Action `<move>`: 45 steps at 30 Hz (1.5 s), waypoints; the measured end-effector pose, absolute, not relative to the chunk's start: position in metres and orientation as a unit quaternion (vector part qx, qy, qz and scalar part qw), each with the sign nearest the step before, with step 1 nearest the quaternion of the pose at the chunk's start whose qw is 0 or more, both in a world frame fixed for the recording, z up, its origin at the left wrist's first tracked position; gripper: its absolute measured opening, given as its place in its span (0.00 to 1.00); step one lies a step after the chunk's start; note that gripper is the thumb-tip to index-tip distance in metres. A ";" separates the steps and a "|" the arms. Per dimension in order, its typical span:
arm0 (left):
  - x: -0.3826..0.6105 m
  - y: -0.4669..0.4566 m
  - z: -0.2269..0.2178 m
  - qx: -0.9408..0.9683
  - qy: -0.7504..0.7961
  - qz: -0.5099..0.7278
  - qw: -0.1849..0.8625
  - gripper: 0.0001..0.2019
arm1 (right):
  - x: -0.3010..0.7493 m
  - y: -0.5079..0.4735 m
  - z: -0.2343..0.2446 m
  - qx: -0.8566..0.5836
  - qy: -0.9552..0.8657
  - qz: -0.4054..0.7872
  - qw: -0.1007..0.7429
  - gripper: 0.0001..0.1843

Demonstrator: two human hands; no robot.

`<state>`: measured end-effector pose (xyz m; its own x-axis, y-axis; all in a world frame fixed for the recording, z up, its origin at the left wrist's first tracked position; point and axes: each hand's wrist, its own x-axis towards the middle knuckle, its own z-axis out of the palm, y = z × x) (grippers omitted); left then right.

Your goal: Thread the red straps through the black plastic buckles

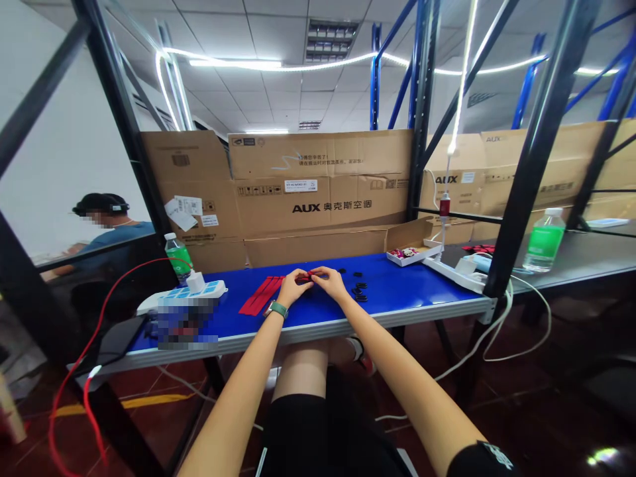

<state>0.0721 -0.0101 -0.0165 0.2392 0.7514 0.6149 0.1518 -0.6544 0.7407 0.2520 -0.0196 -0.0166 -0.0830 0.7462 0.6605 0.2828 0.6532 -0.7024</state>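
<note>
My left hand [293,287] and my right hand [328,283] meet over the blue work table [397,285], both pinching a small red piece [309,274]. Its exact shape is hidden by my fingers. Several long red strips [260,295] lie just left of my left hand. To the right of my right hand, several small black rings [358,290] are scattered on the blue surface. A green watch band [278,309] circles my left wrist.
A shallow cardboard tray [412,250] of small parts sits at the table's back right, next to a white power strip [454,273]. A blurred object [186,323] and a water bottle [177,257] stand left. A red cable [94,331] hangs over the front left. A seated person [109,225] is beyond.
</note>
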 end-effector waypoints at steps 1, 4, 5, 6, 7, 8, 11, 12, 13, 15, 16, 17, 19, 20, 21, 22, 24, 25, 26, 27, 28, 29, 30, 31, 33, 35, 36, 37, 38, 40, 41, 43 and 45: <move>0.072 -0.009 -0.017 0.735 0.307 0.540 0.273 0.17 | 0.252 -0.019 -0.017 -0.365 -0.701 0.201 0.579 0.11; 0.072 -0.008 -0.016 0.728 0.311 0.553 0.260 0.16 | 0.252 -0.019 -0.017 -0.372 -0.687 0.195 0.593 0.11; 0.072 -0.008 -0.016 0.726 0.311 0.556 0.258 0.15 | 0.252 -0.020 -0.017 -0.370 -0.690 0.195 0.591 0.11; 0.071 -0.008 -0.016 0.726 0.312 0.558 0.254 0.14 | 0.252 -0.020 -0.017 -0.367 -0.694 0.196 0.587 0.11; 0.071 -0.008 -0.016 0.727 0.313 0.560 0.247 0.14 | 0.251 -0.020 -0.017 -0.363 -0.699 0.197 0.583 0.11; 0.070 -0.008 -0.016 0.727 0.314 0.561 0.238 0.13 | 0.251 -0.019 -0.017 -0.360 -0.704 0.198 0.580 0.11; 0.068 -0.007 -0.015 0.724 0.325 0.566 0.222 0.11 | 0.252 -0.018 -0.018 -0.351 -0.710 0.205 0.575 0.14; 0.068 -0.007 -0.015 0.724 0.329 0.565 0.221 0.10 | 0.252 -0.017 -0.019 -0.349 -0.712 0.208 0.573 0.15; 0.068 -0.006 -0.015 0.724 0.333 0.563 0.220 0.10 | 0.253 -0.017 -0.019 -0.347 -0.714 0.211 0.571 0.15; 0.067 -0.006 -0.016 0.728 0.331 0.558 0.220 0.09 | 0.254 -0.016 -0.020 -0.348 -0.717 0.210 0.567 0.15; 0.067 -0.006 -0.016 0.733 0.327 0.555 0.220 0.09 | 0.254 -0.016 -0.020 -0.349 -0.719 0.205 0.566 0.15; 0.067 -0.006 -0.016 0.737 0.322 0.551 0.220 0.09 | 0.255 -0.016 -0.019 -0.349 -0.721 0.197 0.565 0.15; 0.067 -0.007 -0.016 0.746 0.318 0.545 0.214 0.09 | 0.255 -0.018 -0.018 -0.349 -0.728 0.177 0.563 0.15; 0.067 -0.008 -0.015 0.749 0.319 0.542 0.207 0.08 | 0.255 -0.019 -0.018 -0.349 -0.732 0.166 0.561 0.14; 0.067 -0.009 -0.015 0.753 0.321 0.539 0.200 0.08 | 0.255 -0.019 -0.017 -0.350 -0.735 0.155 0.560 0.14; 0.066 -0.009 -0.015 0.756 0.322 0.536 0.195 0.08 | 0.254 -0.020 -0.017 -0.353 -0.737 0.145 0.557 0.14; 0.066 -0.011 -0.014 0.759 0.324 0.532 0.188 0.08 | 0.253 -0.021 -0.017 -0.364 -0.738 0.123 0.555 0.13; 0.066 -0.011 -0.013 0.761 0.324 0.530 0.186 0.08 | 0.253 -0.021 -0.017 -0.369 -0.739 0.111 0.553 0.12; 0.066 -0.011 -0.013 0.762 0.325 0.528 0.185 0.08 | 0.252 -0.021 -0.017 -0.374 -0.740 0.098 0.550 0.11; 0.067 -0.012 -0.013 0.763 0.327 0.526 0.185 0.08 | 0.252 -0.021 -0.017 -0.378 -0.742 0.085 0.547 0.11; 0.067 -0.012 -0.013 0.765 0.328 0.523 0.185 0.08 | 0.251 -0.021 -0.017 -0.381 -0.745 0.072 0.543 0.10; 0.068 -0.013 -0.012 0.766 0.329 0.520 0.185 0.08 | 0.251 -0.021 -0.017 -0.384 -0.747 0.060 0.540 0.10; 0.068 -0.013 -0.012 0.768 0.329 0.517 0.186 0.08 | 0.251 -0.021 -0.017 -0.386 -0.748 0.051 0.537 0.10; 0.068 -0.013 -0.013 0.767 0.331 0.516 0.188 0.08 | 0.251 -0.021 -0.017 -0.388 -0.750 0.046 0.534 0.10; 0.069 -0.013 -0.013 0.765 0.334 0.517 0.191 0.08 | 0.250 -0.021 -0.017 -0.389 -0.753 0.046 0.530 0.09; 0.069 -0.013 -0.014 0.764 0.334 0.518 0.193 0.08 | 0.250 -0.021 -0.017 -0.393 -0.754 0.050 0.524 0.08; 0.069 -0.013 -0.014 0.764 0.335 0.517 0.192 0.08 | 0.250 -0.021 -0.017 -0.397 -0.754 0.052 0.521 0.08; 0.069 -0.012 -0.015 0.764 0.337 0.516 0.192 0.08 | 0.250 -0.021 -0.017 -0.402 -0.754 0.055 0.518 0.08; 0.068 -0.012 -0.015 0.764 0.338 0.514 0.193 0.08 | 0.250 -0.021 -0.017 -0.406 -0.752 0.061 0.515 0.08; 0.068 -0.012 -0.015 0.761 0.340 0.515 0.199 0.08 | 0.252 -0.022 -0.018 -0.408 -0.748 0.086 0.516 0.09; 0.068 -0.011 -0.015 0.759 0.336 0.518 0.207 0.08 | 0.253 -0.022 -0.017 -0.405 -0.744 0.104 0.520 0.09; 0.069 -0.011 -0.015 0.751 0.322 0.526 0.234 0.09 | 0.256 -0.021 -0.017 -0.392 -0.733 0.147 0.537 0.11; 0.069 -0.010 -0.016 0.743 0.304 0.533 0.267 0.11 | 0.258 -0.019 -0.017 -0.373 -0.718 0.195 0.555 0.13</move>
